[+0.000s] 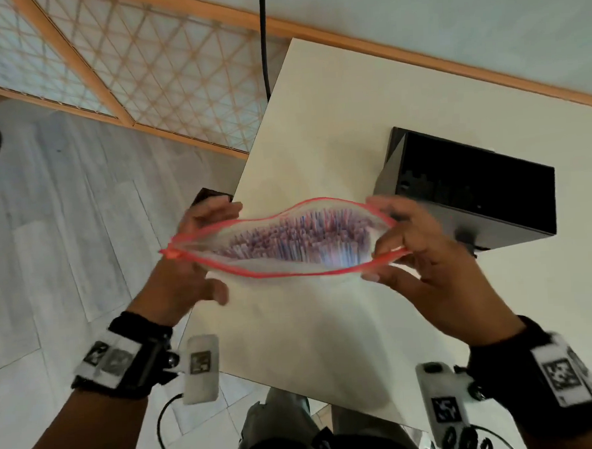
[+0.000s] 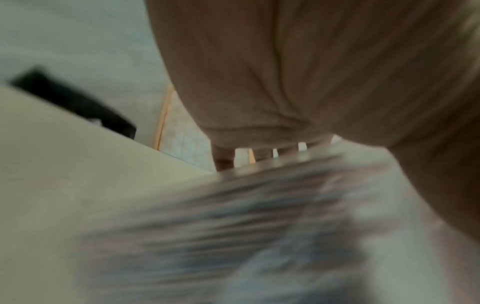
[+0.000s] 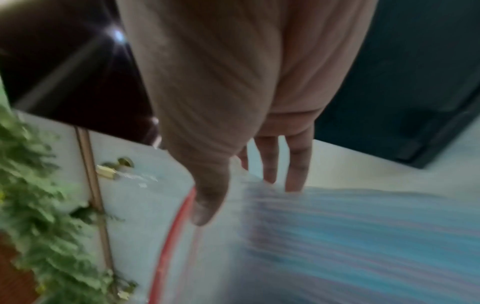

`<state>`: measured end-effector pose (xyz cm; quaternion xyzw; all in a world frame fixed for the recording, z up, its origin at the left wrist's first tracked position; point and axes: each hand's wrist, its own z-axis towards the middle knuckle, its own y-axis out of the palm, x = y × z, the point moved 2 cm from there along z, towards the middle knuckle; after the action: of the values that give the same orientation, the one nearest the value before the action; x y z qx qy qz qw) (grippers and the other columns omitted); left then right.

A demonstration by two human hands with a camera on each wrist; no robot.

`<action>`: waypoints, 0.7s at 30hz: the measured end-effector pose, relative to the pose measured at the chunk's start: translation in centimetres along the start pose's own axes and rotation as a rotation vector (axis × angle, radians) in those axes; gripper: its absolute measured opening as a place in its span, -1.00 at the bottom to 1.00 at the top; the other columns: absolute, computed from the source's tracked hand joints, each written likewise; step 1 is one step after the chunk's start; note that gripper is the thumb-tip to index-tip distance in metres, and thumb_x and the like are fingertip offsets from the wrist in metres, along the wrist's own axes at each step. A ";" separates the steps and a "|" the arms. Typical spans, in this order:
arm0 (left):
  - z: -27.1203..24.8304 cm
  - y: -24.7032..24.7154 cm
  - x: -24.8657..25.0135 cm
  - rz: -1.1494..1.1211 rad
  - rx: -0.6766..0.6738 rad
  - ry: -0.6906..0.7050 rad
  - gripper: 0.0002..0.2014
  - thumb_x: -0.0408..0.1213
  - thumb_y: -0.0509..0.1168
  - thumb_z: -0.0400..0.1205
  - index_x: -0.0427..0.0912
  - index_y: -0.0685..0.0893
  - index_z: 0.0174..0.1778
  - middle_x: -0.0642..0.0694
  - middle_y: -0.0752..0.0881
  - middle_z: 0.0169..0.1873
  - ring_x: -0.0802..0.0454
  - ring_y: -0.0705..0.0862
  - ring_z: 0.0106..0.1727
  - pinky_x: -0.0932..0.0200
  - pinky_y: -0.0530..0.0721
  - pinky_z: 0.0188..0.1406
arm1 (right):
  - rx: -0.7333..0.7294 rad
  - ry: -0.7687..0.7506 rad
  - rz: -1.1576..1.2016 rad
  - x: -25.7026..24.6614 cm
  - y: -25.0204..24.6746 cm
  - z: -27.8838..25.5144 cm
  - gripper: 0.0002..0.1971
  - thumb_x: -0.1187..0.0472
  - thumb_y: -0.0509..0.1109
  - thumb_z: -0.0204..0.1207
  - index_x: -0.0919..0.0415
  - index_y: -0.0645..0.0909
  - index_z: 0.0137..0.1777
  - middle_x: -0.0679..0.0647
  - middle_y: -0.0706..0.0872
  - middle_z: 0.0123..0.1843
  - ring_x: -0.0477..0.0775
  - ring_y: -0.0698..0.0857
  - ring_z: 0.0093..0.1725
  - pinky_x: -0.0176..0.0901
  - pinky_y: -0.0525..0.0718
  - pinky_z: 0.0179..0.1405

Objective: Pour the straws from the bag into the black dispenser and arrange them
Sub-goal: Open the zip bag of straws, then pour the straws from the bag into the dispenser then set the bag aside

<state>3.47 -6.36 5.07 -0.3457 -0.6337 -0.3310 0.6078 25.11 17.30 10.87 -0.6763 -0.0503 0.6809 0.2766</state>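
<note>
While my left hand (image 1: 200, 260) and right hand (image 1: 414, 249) pinch the bag (image 1: 283, 269) mouth apart, straws (image 1: 295, 239) stand upright between my grips. The black dispenser (image 1: 471, 187) sits just beyond my right grip. Risk: tipping early or a slipping rim spills straws onto the table (image 1: 327, 325).

The bag (image 1: 283, 269) is clear plastic with a red zip rim, held above the near left part of the table. Its mouth faces upward and is spread into a wide lens shape. The straws (image 1: 295, 241) stand packed inside, ends up, striped blue and red. The black dispenser (image 1: 471, 187) is a rectangular box with an open top, standing on the table to the right of the bag.
</note>
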 end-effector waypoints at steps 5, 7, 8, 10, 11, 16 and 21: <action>-0.4 3.8 -5.0 0.156 0.082 -0.212 -0.05 0.02 0.77 0.07 0.54 0.49 0.35 0.23 0.68 0.35 0.13 0.65 0.44 -0.12 0.60 0.47 | -0.003 -0.042 -0.029 1.9 1.6 -1.0 -0.83 0.14 0.58 0.49 0.06 0.64 -0.02 0.08 0.59 0.51 0.10 0.60 0.52 0.13 0.67 0.25; 0.0 4.2 -5.6 0.155 0.157 -0.189 -0.23 -0.08 0.66 0.28 0.34 0.53 0.40 0.37 0.73 0.26 0.30 0.68 0.35 0.13 0.65 0.38 | 0.031 -0.044 0.068 2.2 1.7 -1.1 -0.56 0.11 0.64 0.42 0.01 0.52 0.21 0.07 0.56 0.55 0.18 0.58 0.54 0.19 0.65 0.36; 0.2 4.4 -5.8 0.159 0.164 -0.183 -0.32 -0.13 0.58 0.36 0.19 0.54 0.41 0.48 0.72 0.20 0.42 0.68 0.29 0.32 0.63 0.31 | 0.060 -0.025 0.164 2.5 1.6 -1.1 -0.33 0.10 0.70 0.35 0.02 0.41 0.38 0.06 0.54 0.56 0.19 0.56 0.56 0.20 0.62 0.43; 0.3 4.8 -6.1 0.121 0.184 -0.197 -0.48 -0.39 0.48 0.51 -0.07 0.54 0.38 0.49 0.74 0.15 0.48 0.68 0.26 0.46 0.60 0.25 | 0.095 0.016 0.295 3.4 1.7 -1.0 0.16 0.10 0.79 0.16 0.11 0.08 0.64 0.13 0.46 0.61 0.19 0.49 0.62 0.20 0.53 0.53; 0.2 4.8 -6.0 0.121 0.191 -0.197 -0.49 -0.49 0.46 0.53 -0.10 0.56 0.38 0.40 0.77 0.17 0.42 0.69 0.28 0.38 0.64 0.28 | 0.094 0.038 0.295 3.9 1.8 -0.9 0.34 0.10 0.81 0.08 0.15 -0.08 0.70 0.17 0.42 0.64 0.20 0.44 0.65 0.22 0.49 0.57; 0.1 4.6 -6.4 0.217 0.205 -0.198 -0.29 0.04 0.50 0.45 -0.29 0.61 0.46 -0.10 0.70 0.39 0.04 0.64 0.47 -0.13 0.57 0.50 | -0.047 0.319 0.132 6.4 3.8 0.4 0.35 0.12 0.88 -0.01 0.04 0.10 0.74 -0.24 0.48 0.58 -0.31 0.46 0.57 -0.15 0.46 0.62; 0.6 6.9 -5.7 0.121 0.123 -0.270 -0.43 -0.11 0.69 0.19 0.20 0.76 0.14 0.20 0.87 -0.10 0.34 0.80 0.00 0.11 0.75 0.07 | -0.171 0.423 0.199 7.1 6.2 1.3 -0.09 0.36 0.76 0.29 0.14 0.40 0.62 -0.26 0.62 0.40 -0.52 0.62 0.30 -0.32 0.62 0.42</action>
<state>9.06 -2.31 -0.61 -0.3869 -0.7067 -0.2047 0.5558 22.42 15.62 1.91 -0.8262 0.0182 0.5416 0.1543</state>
